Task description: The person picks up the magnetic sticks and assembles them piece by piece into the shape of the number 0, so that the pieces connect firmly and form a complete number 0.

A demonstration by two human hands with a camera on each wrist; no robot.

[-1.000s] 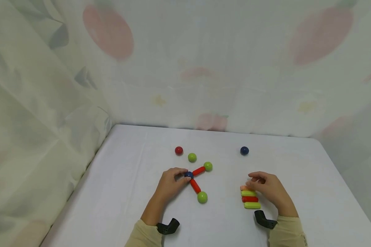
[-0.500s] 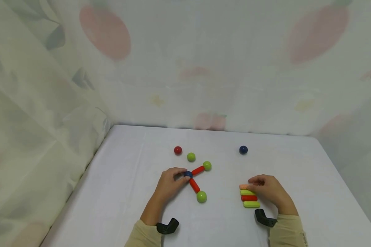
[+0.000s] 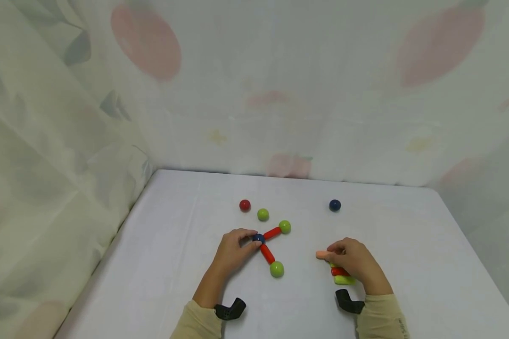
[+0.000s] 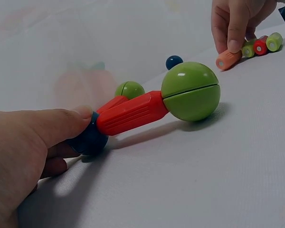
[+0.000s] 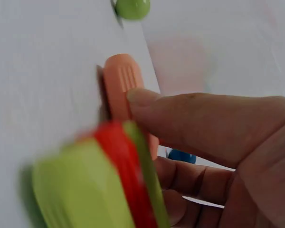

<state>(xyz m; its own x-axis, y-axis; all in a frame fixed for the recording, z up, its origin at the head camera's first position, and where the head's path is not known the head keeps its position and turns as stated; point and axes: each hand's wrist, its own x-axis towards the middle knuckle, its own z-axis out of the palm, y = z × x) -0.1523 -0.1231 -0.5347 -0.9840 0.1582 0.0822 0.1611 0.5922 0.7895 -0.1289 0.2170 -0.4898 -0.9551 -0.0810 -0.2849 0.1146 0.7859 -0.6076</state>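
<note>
Thumb and fingers of my left hand (image 3: 232,254) pinch a dark blue ball (image 4: 91,138). From that ball two red rods (image 4: 133,114) spread out in a V, each tipped with a green ball (image 4: 191,91). My right hand (image 3: 356,262) pinches an orange rod (image 5: 119,80) between thumb and fingers. The orange rod juts out to the left past the row of other rods. Beneath and beside that hand lie a red rod (image 3: 340,271) and a yellow-green rod (image 3: 344,280), with another yellow-green one mostly covered by the hand.
Farther back on the white table (image 3: 186,207) lie a loose red ball (image 3: 245,205), a loose green ball (image 3: 263,214) and a second dark blue ball (image 3: 334,205). A patterned cloth (image 3: 246,94) hangs behind the table's back edge. Another drape (image 3: 68,188) borders the left side.
My right hand has closed its thumb and fingers on the orange rod and shifted it left, out of line with the other rods. The left hand stays on the blue ball.
</note>
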